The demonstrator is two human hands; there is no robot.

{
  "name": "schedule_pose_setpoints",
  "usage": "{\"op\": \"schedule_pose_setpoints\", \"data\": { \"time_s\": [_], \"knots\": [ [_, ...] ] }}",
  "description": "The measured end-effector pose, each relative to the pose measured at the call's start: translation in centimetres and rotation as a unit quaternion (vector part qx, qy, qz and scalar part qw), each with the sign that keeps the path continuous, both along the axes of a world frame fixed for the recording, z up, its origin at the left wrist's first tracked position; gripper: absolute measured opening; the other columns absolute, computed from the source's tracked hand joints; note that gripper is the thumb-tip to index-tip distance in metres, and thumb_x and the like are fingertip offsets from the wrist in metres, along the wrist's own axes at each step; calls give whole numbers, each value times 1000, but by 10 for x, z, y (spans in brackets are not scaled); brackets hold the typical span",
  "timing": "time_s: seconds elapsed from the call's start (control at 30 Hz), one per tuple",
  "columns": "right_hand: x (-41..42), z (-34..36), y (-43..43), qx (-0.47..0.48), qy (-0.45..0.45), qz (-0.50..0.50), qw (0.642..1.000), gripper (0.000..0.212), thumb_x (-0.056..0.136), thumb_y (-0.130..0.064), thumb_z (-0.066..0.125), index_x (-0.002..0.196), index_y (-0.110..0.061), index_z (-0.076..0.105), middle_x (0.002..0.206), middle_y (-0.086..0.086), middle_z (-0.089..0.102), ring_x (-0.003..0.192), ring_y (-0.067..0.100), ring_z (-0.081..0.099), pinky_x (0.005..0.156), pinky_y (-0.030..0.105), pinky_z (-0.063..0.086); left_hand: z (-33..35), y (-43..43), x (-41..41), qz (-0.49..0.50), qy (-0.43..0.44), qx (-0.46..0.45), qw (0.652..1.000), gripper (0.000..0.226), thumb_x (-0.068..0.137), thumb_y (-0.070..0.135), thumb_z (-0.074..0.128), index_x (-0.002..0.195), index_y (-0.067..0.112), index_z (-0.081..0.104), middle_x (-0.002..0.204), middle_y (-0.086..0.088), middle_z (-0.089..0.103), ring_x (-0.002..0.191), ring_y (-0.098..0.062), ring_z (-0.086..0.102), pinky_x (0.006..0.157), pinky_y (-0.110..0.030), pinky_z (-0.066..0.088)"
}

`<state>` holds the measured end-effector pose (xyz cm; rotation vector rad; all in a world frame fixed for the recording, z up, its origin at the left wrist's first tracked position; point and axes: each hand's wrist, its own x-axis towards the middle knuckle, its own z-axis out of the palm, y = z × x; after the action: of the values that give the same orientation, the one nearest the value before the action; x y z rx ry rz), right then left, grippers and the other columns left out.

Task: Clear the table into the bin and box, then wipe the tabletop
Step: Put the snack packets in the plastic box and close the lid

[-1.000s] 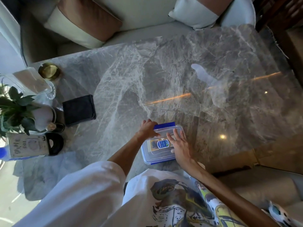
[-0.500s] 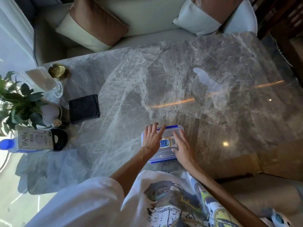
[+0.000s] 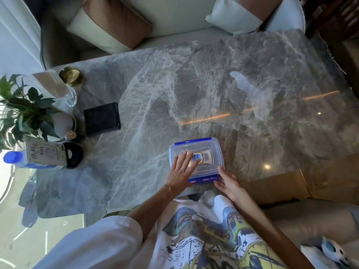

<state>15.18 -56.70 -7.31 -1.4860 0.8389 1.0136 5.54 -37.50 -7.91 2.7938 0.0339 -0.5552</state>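
Note:
A clear plastic box (image 3: 210, 150) with blue clips and a lid on it sits near the front edge of the grey marble table (image 3: 194, 90). Small yellow and blue packets show through the lid. My left hand (image 3: 181, 170) lies flat on the lid with the fingers spread. My right hand (image 3: 228, 181) touches the blue clip at the box's near right corner, fingers loosely extended. A folded dark cloth (image 3: 102, 118) lies on the table to the left.
At the table's left end stand a potted plant (image 3: 25, 113), a clear glass jug (image 3: 56, 90), a gold dish (image 3: 71, 75), a white cup (image 3: 65, 124), a blue-capped bottle (image 3: 14, 158) and a black-ended package (image 3: 48, 156). A sofa with cushions (image 3: 108, 24) lies beyond.
My left hand has moved from the box's far corner to lie flat on the lid. My right hand has slid from the lid to the near clip. The lid now sits flat.

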Motion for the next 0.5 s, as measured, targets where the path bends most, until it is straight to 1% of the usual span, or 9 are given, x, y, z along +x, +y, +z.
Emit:
{"op": "schedule_pose_setpoints", "data": {
  "time_s": [0.1,0.17,0.23,0.3,0.37,0.4,0.43,0.47,0.5],
  "knots": [
    [-2,-1,0,-5,-20,5,1000,44,80,-39,73,111,-20,49,117,16,61,104,27,62,80,35,57,-3,1,-1,-10,4,-9,1000,101,81,43,70,155,24,3,162,-15,-5,148,-38,-9,120,-58,4],
    [-1,2,-1,2,-33,-8,999,35,82,-34,72,105,-19,50,112,16,61,95,25,62,76,33,57,-2,3,1,-22,8,-12,1000,97,85,39,67,154,25,0,162,-13,-11,147,-36,-17,121,-57,-1],
    [0,4,-1,5,-43,-10,999,39,85,-30,71,113,-15,49,103,14,62,88,24,63,77,34,57,0,7,2,-34,16,-13,999,95,87,42,64,154,26,-2,161,-12,-16,145,-33,-23,120,-53,-10],
    [0,7,1,-3,-55,8,998,44,87,-30,69,121,-12,47,97,14,63,83,24,64,78,36,57,2,10,2,-44,16,-7,999,98,85,45,64,154,27,-3,160,-11,-20,144,-32,-25,115,-48,-19],
    [-3,11,3,-16,-81,37,996,50,89,-31,66,129,-11,44,102,16,64,82,24,65,79,37,57,3,9,1,-38,11,-3,999,97,85,39,67,154,27,-1,161,-11,-17,143,-31,-25,113,-46,-20],
    [-6,15,4,-30,-108,58,992,56,90,-32,64,136,-13,40,113,18,63,89,27,66,82,39,57,3,8,1,-33,11,-2,999,97,85,36,67,154,27,0,161,-11,-15,144,-31,-24,114,-46,-19],
    [-9,16,4,-50,-147,89,984,63,91,-33,63,143,-16,32,129,19,56,104,30,63,89,42,54,3,7,1,-30,12,0,999,96,86,34,67,154,28,0,162,-12,-14,145,-31,-23,116,-47,-17],
    [-13,17,2,-76,-201,134,967,71,91,-33,63,149,-19,24,146,17,42,124,31,52,100,45,46,3,5,1,-28,13,2,1000,95,87,34,66,154,28,-1,162,-11,-14,145,-32,-22,118,-49,-14],
    [-15,17,-2,-101,-263,196,939,79,90,-32,65,152,-23,17,157,11,25,140,28,33,109,46,34,2,5,1,-26,13,6,1000,94,88,34,65,154,29,-2,162,-11,-15,146,-32,-22,120,-51,-10]
  ]
}}
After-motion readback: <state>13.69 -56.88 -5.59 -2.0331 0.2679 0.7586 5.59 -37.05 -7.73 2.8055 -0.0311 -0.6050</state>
